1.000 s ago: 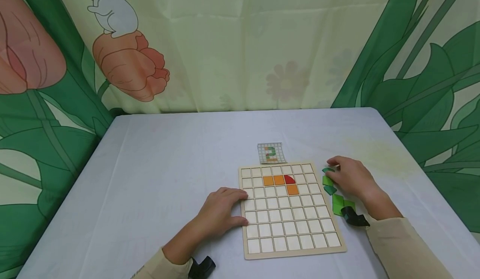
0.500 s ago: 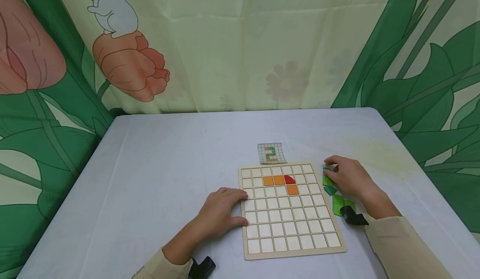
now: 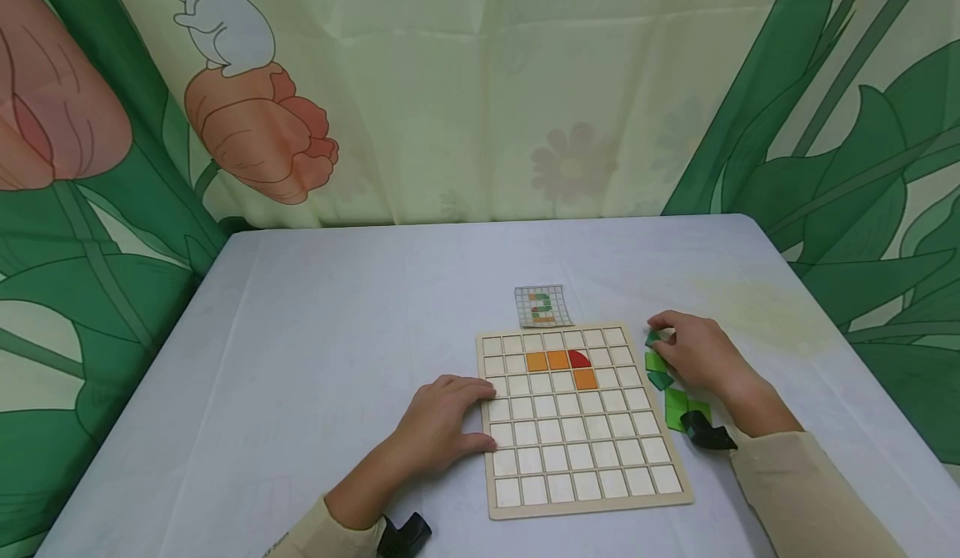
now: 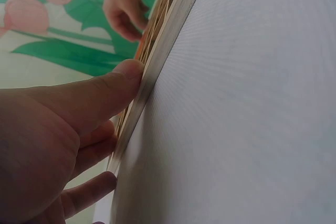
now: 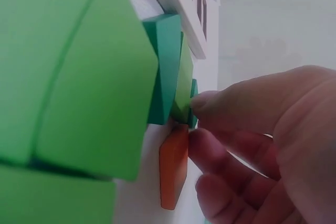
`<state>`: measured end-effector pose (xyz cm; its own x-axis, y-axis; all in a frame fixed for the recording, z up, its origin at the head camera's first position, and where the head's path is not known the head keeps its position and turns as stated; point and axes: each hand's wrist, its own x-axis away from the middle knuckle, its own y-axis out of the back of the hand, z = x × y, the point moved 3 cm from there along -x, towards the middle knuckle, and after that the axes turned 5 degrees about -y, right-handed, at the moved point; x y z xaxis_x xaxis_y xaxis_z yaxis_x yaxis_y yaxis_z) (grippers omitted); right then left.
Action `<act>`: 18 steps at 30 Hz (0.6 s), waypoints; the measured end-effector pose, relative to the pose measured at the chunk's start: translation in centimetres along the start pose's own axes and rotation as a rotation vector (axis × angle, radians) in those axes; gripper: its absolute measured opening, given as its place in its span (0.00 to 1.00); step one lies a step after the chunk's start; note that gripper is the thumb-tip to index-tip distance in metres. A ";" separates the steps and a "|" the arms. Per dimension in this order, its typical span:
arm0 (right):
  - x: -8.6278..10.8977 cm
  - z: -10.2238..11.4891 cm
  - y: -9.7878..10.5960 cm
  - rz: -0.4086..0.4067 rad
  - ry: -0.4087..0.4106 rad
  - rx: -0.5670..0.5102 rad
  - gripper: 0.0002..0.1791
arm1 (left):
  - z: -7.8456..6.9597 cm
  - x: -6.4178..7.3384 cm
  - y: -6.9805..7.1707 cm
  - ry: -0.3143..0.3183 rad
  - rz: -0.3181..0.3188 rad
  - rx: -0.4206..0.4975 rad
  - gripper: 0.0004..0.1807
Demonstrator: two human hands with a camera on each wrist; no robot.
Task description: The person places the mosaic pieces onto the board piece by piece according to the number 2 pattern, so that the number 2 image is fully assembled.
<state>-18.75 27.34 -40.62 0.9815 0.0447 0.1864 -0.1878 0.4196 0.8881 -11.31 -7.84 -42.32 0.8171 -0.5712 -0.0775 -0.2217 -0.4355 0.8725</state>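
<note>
A wooden grid board with white cells lies on the table. Orange tiles and a red quarter-round tile sit in its upper cells. My left hand rests its thumb and fingertips on the board's left edge; the left wrist view shows the thumb against the wooden rim. Beyond the board's upper right corner, my right hand pinches a dark green tile between thumb and fingers. The right wrist view shows this dark green tile mostly hidden by the thumb.
Light green tiles and another dark green tile lie along the board's right side. An orange tile lies under the right hand. A small card with a coloured grid pattern lies behind the board.
My right hand has shifted slightly left, and the dark green tile at its fingertips has turned. My left hand and the board have stayed in place.
</note>
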 end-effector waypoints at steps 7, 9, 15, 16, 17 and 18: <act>0.1 0.2 0.2 0.016 0.012 -0.025 0.20 | 0.0 0.0 0.0 0.006 0.005 -0.007 0.32; 0.2 0.3 0.3 0.017 0.024 -0.032 0.20 | 0.0 0.0 0.0 0.007 0.006 -0.007 0.32; 0.2 0.5 0.4 0.006 0.021 -0.032 0.21 | 0.0 0.0 -0.1 0.005 0.003 -0.002 0.32; 0.2 0.5 0.4 0.003 0.016 -0.029 0.21 | 0.0 0.0 -0.1 0.005 0.003 -0.002 0.32; 0.1 0.5 0.4 0.001 0.010 -0.023 0.21 | 0.0 0.0 -0.1 0.005 0.003 -0.002 0.32; 0.1 0.5 0.4 -0.001 0.009 -0.018 0.22 | 0.0 0.0 -0.1 0.005 0.004 -0.002 0.32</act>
<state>-18.76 27.04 -40.07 0.9820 0.0520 0.1814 -0.1857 0.4361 0.8805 -11.33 -7.81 -42.38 0.8191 -0.5692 -0.0715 -0.2241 -0.4322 0.8735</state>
